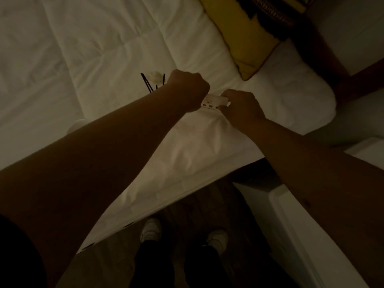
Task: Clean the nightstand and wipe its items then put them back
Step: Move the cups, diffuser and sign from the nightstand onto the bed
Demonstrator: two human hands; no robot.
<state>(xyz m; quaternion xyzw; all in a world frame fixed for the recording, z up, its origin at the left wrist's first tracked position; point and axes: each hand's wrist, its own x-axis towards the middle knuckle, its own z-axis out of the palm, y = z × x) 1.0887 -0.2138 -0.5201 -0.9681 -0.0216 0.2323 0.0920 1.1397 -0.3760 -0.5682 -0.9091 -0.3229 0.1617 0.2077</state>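
Note:
The room is dim. A small white card (213,101) with a red emblem and dark printed characters is held over the white bed (93,48). My left hand (188,88) is closed at the card's left end, and my right hand (241,107) grips its right end. Whether the left hand also holds a cloth is hidden. Behind my left wrist, dark thin sticks (148,84) and a pale round object (154,76) stand on the bedding; my forearm covers their base.
A yellow pillow (245,38) lies at the head of the bed. The white nightstand (291,215) stands at lower right beside the bed, partly under my right arm. Dark wood floor (207,204) and my white shoes (150,229) show below.

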